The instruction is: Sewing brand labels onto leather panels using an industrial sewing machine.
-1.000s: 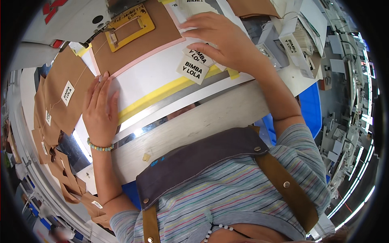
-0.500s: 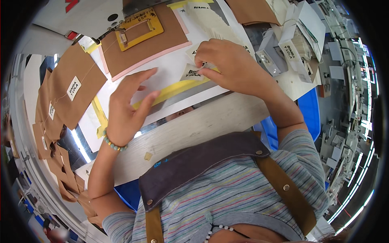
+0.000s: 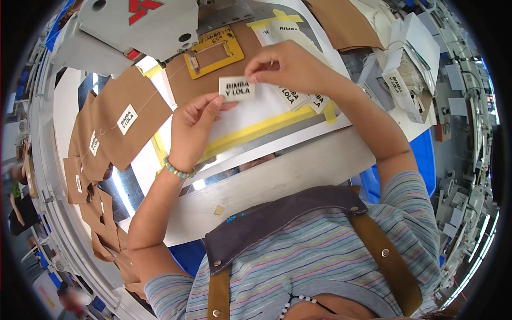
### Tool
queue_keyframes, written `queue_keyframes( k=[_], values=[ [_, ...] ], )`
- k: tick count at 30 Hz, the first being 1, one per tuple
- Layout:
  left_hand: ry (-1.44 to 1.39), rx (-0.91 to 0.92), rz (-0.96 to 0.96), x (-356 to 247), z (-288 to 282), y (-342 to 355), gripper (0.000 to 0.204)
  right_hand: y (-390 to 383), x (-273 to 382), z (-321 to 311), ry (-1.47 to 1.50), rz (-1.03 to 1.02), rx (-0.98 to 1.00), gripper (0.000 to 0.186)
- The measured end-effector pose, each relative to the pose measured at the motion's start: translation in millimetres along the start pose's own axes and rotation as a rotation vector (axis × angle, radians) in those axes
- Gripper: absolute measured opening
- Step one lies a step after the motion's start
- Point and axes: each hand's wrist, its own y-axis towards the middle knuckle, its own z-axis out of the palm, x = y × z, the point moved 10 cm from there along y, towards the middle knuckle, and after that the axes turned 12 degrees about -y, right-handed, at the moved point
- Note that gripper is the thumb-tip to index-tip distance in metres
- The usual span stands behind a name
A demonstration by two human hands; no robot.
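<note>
While both my left hand (image 3: pixel 193 133) and right hand (image 3: pixel 290 66) pinch the small white rectangular fabric label (image 3: pixel 237 88) in a closed grip, my right hand hides part of the stack of white labels (image 3: pixel 298 97) beneath.

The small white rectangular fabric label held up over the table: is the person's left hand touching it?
Touching. The head view shows the left hand's fingertips meeting the small white rectangular fabric label's lower left edge, while the right hand pinches its upper right corner.

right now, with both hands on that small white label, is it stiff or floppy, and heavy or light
The white label probably is light: fingertips of the left hand and right hand alone carry it. It looks thin yet stays flat between them, so likely slightly stiff. Being so thin, it could crease or slip.
</note>
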Motion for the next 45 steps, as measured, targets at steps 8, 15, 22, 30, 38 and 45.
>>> queue_keyframes(
  k=[8, 15, 22, 30, 38, 45],
  values=[
    [0.930, -0.065, 0.546, -68.7, -22.4, 11.3, 0.025, 97.4, -43.1, -15.2, -0.236, 0.041, -0.164, 0.023],
    [1.018, 0.063, 0.759, -74.5, -8.8, 8.5, 0.032, 118.2, -36.0, 1.6, -0.238, -0.074, -0.106, 0.020],
    [1.055, 0.116, 0.733, -60.4, -0.5, 26.5, 0.044, 113.5, -34.7, 5.7, -0.252, -0.032, -0.099, 0.023],
    [1.094, 0.143, 0.687, -44.3, -6.0, 37.7, 0.043, 84.0, -19.2, 2.3, -0.542, -0.268, -0.102, 0.021],
    [1.057, 0.134, 0.668, -39.8, -14.9, 43.8, 0.041, 59.8, 8.5, 22.7, -0.789, -0.553, -0.229, 0.019],
    [1.132, 0.150, 0.702, -44.3, -8.2, 40.7, 0.042, 70.6, 6.1, 31.3, -0.775, -0.528, -0.188, 0.024]
  ],
)
